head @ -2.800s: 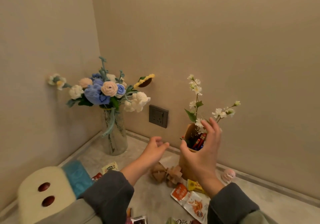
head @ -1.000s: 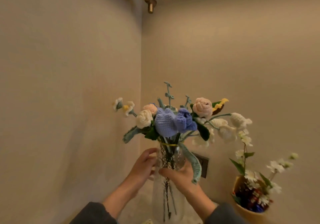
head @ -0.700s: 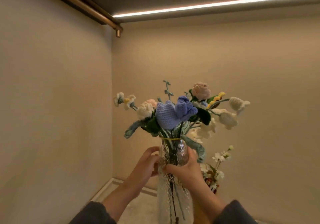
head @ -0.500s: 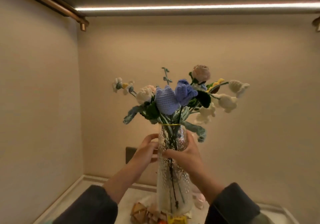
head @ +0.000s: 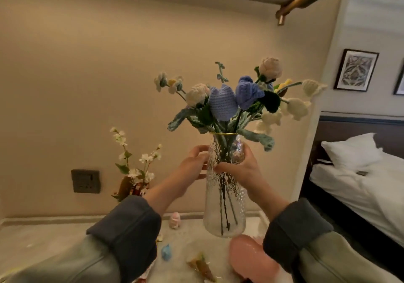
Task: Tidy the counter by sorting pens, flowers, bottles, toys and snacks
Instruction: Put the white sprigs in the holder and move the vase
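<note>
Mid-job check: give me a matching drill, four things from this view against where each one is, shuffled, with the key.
1 glass vase
2 pink figurine
3 wall socket
4 framed picture

A standing on the counter
B hanging above the bed
C held by left hand and right hand
D mounted left of the blossom pot

Pairs: 1-C, 2-A, 3-D, 4-B

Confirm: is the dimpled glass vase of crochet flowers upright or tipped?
Upright: the dimpled glass vase has its gold rim level above the base; the left hand and right hand grip its neck.
</note>
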The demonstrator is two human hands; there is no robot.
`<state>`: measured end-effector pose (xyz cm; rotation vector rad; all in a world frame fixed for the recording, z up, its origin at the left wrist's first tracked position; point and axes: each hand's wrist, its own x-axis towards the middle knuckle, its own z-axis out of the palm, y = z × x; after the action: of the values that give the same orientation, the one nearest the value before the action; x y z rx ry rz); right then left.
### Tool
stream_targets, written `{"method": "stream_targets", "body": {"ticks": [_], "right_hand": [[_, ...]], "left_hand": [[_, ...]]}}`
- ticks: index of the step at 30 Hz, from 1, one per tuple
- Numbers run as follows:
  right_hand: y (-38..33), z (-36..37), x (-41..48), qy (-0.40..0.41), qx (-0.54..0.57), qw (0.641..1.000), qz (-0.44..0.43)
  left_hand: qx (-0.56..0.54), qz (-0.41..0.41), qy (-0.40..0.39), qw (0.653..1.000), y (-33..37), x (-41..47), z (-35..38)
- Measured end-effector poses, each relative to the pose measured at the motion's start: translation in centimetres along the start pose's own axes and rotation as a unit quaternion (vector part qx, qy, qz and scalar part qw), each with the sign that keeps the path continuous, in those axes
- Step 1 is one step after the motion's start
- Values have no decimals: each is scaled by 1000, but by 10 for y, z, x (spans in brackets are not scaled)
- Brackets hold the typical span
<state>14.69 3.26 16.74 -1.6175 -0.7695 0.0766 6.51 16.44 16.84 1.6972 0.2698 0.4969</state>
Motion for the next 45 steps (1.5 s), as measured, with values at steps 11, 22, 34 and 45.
{"method": "stream_targets", "body": {"ticks": [11,22,34,45], "right_hand": [[70,-89,16,29,-76,994,77],[145,-107,65,-7,-65,985,158],[215,-115,84,-37,-71,970,230],[245,-127,78,-49,-31,971,231]], "left_hand": [[27,-41,-57,997,-38,46,95],[-10,-97,-51,994,-87,111,137],[-5,-166,-74,983,-141,148,164],[-39,-215,-94,971,-158,140,170]]}}
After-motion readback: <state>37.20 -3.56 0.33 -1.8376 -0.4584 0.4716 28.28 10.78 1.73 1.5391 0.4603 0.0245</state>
